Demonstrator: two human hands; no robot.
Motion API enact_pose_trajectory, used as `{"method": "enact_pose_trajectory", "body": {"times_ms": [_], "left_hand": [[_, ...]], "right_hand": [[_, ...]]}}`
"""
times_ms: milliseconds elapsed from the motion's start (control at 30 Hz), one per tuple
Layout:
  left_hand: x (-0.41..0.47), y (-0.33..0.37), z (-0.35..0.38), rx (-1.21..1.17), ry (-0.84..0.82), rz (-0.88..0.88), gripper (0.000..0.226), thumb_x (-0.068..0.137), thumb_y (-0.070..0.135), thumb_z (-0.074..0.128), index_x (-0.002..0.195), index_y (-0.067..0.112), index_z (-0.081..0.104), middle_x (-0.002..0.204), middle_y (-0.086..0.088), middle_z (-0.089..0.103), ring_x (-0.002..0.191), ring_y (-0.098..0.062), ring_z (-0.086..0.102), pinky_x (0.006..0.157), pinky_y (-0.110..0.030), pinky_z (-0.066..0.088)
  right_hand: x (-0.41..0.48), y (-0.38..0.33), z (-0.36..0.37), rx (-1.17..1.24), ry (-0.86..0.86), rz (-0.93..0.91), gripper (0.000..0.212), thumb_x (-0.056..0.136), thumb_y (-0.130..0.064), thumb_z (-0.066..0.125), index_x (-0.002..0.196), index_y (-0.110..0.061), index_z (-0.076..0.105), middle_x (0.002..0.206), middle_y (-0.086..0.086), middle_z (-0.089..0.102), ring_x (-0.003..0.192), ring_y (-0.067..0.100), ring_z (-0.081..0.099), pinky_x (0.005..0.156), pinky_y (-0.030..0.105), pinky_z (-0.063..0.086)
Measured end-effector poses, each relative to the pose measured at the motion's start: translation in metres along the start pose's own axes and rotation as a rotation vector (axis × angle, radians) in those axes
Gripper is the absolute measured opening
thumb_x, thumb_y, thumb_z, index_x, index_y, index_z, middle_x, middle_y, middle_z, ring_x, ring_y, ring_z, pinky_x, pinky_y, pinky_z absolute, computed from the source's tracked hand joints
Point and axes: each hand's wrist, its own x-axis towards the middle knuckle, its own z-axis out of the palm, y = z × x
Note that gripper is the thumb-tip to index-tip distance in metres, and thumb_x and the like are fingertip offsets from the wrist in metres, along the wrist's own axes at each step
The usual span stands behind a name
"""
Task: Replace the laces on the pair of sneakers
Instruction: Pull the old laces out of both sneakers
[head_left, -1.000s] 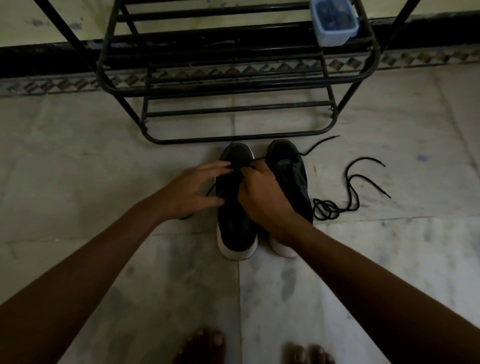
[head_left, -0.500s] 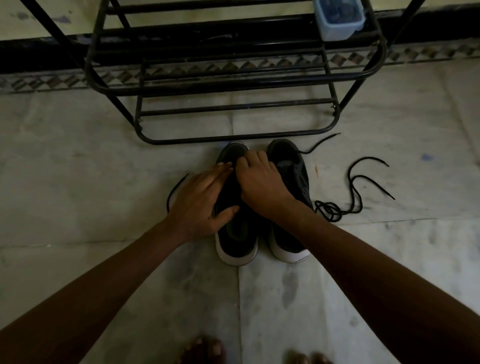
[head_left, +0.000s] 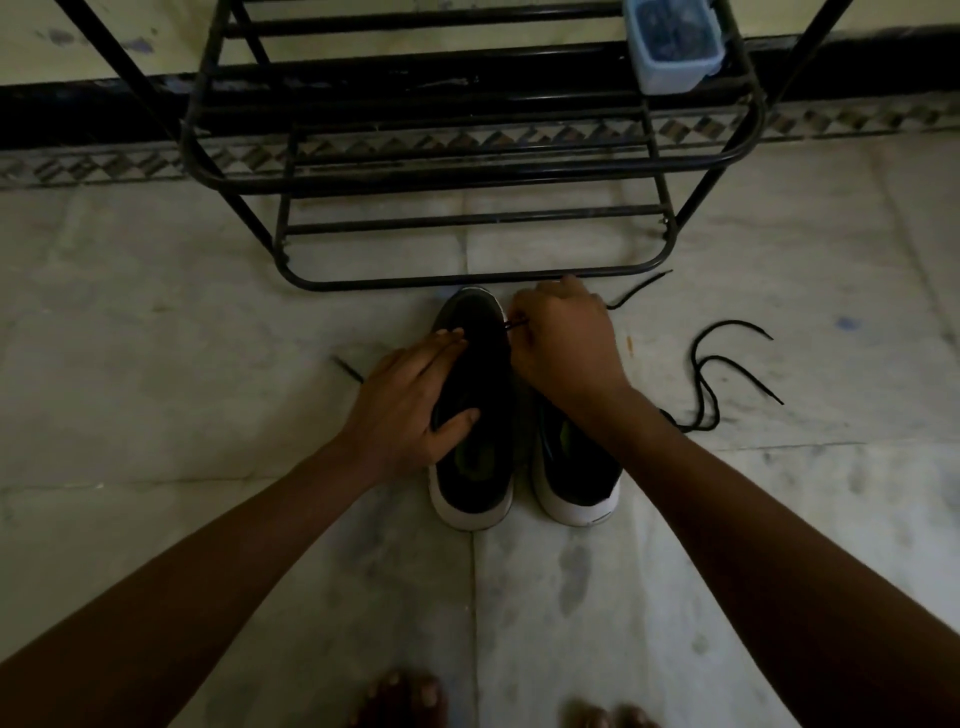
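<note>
Currently both sneakers are standing side by side on the floor (head_left: 208, 364), toes pointing away from the person, heels nearest the wrists.

Left hand (head_left: 410, 405): it is lying on the left sneaker (head_left: 472, 467). The fingers are stretching straight along the upper's outer side and the thumb is spreading across the top near the opening. It is pressing flat, not curling around anything.

Right hand (head_left: 563, 345): it is hovering over the front of the right sneaker (head_left: 576, 478) and hiding that shoe's toe. The fingers are curling in tight, pinching a thin black lace (head_left: 514, 326) at the fingertips. That lace is running from the pinch to the left sneaker's front eyelets, in the gap between the two hands.

A short dark lace end (head_left: 347, 368) is sticking out on the floor just outboard of the left hand. Another strand (head_left: 639, 288) is trailing away beyond the right hand's knuckles. Cannot tell whether either is belonging to the pinched lace.

A loose lace (head_left: 711, 374) is lying in loops on the floor, outboard of the right wrist and clear of both shoes.

A black metal shoe rack (head_left: 467, 280) is standing just beyond the fingertips, its lowest bar near the sneaker toes. A pale blue container (head_left: 672, 47) is sitting on an upper shelf, far beyond the right hand.

Bare toes (head_left: 410, 696) are showing at the bottom edge, behind both forearms.
</note>
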Motion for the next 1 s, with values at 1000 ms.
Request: {"method": "enact_pose_trajectory", "body": {"times_ms": [1000], "left_hand": [[-0.003,0.002,0.002,-0.003,0.005,-0.011,0.077,0.091,0.058,0.050,0.151,0.011,0.042,0.159,-0.005,0.041,0.148,-0.020,0.036,0.111,-0.045,0.042]], "right_hand": [[-0.007,0.035,-0.060,0.800,-0.004,0.458,0.057,0.093,-0.056,0.061,0.069,-0.006,0.067,0.051,0.008,0.051,0.045,0.021,0.047,0.047,0.032,0.039]]}}
